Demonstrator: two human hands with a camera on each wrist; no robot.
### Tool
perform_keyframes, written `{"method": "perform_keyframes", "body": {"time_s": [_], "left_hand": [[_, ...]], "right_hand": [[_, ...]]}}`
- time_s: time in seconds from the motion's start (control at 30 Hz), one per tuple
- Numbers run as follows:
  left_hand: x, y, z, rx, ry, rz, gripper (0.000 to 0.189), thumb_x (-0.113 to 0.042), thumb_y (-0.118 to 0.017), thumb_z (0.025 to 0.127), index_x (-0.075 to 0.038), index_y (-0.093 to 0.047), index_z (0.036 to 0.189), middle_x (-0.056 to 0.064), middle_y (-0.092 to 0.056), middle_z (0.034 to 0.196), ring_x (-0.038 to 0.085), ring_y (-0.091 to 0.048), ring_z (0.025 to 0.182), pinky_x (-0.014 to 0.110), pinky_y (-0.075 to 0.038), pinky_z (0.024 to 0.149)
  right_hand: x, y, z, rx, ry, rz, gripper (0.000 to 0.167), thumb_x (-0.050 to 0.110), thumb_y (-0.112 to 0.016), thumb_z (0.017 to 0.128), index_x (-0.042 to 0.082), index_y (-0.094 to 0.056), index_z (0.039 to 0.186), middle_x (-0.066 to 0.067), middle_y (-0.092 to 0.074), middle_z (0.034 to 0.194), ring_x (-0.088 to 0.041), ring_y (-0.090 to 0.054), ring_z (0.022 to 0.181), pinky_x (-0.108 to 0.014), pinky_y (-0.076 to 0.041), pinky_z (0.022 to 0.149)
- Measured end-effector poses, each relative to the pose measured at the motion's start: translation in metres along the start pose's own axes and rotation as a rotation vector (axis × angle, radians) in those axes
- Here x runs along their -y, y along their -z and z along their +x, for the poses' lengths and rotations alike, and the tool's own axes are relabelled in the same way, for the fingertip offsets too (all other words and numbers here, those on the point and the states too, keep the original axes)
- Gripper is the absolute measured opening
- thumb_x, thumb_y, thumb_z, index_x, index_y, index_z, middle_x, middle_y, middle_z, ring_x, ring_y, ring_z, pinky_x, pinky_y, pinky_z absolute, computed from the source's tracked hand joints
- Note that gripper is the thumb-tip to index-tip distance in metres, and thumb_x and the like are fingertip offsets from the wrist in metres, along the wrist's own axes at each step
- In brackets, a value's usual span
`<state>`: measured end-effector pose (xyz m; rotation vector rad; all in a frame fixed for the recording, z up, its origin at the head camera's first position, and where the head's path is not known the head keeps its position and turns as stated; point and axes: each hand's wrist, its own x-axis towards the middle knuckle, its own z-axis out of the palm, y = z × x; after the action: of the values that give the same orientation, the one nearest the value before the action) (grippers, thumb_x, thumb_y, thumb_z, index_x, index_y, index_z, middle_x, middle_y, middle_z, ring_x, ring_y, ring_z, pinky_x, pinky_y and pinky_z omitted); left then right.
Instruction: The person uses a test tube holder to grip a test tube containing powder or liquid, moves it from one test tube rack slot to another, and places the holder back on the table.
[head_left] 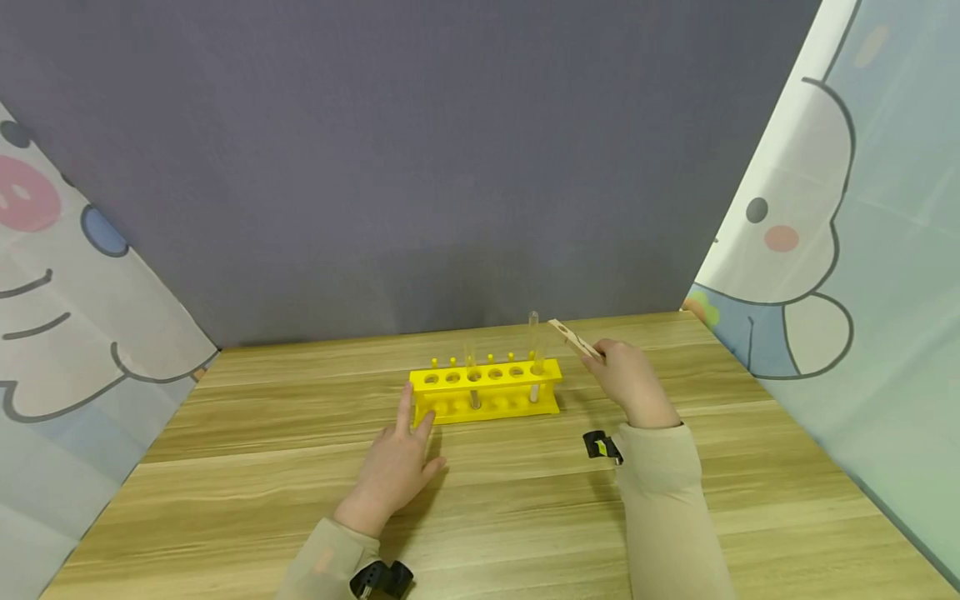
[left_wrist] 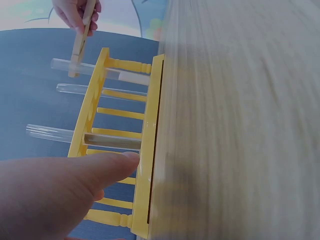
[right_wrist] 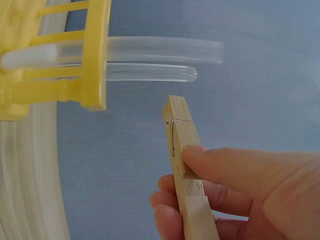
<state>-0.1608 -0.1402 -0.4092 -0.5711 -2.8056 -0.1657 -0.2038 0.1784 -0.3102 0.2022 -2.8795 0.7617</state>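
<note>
A yellow test tube rack [head_left: 450, 386] stands on the table. My left hand [head_left: 397, 467] is at its left end, index finger straight against it and thumb spread apart. With my right hand [head_left: 630, 379] I grip a wooden test tube clamp [right_wrist: 181, 120] by its handle, the thumb on one arm. The clamp's tip points toward the rack's right end, just short of the tubes in the right wrist view. A tube with white contents [right_wrist: 30, 56] sits in the rightmost hole. Nearer the middle stands a tube with greyish-brown contents [left_wrist: 112, 141]. An upturned clear tube [right_wrist: 150, 72] rests behind the rack's right end.
The wood-grain table [head_left: 517, 517] reaches back to a dark grey panel [head_left: 420, 167]. Cartoon-printed curtains [head_left: 795, 167] hang at both sides. Black wrist devices [head_left: 381, 578] show beside both sleeves.
</note>
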Motion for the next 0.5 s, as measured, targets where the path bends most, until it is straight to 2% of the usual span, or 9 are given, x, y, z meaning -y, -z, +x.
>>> {"method": "perform_keyframes", "body": {"time_s": [0.2,0.5], "left_hand": [[0.000,0.001,0.000,-0.004,-0.002,-0.009,0.070,-0.041,-0.072,0.080,0.002,-0.051,0.131,0.032,-0.007,0.148,0.035,-0.063,0.075,0.047,-0.052,0.077],[0.000,0.002,-0.001,-0.013,-0.008,0.004,0.069,-0.041,-0.072,0.079,0.002,-0.052,0.130,0.032,-0.009,0.148,0.035,-0.063,0.075,0.046,-0.053,0.076]], "right_hand": [[-0.004,-0.003,0.001,0.006,-0.004,-0.016,0.025,0.014,-0.055,0.093,-0.010,-0.062,0.099,-0.016,-0.057,0.081,-0.027,-0.048,0.071,-0.039,-0.043,0.062],[-0.012,-0.009,0.005,0.048,-0.029,-0.012,0.025,0.012,-0.056,0.092,-0.011,-0.061,0.102,-0.016,-0.059,0.080,-0.025,-0.047,0.065,-0.036,-0.042,0.058]]}}
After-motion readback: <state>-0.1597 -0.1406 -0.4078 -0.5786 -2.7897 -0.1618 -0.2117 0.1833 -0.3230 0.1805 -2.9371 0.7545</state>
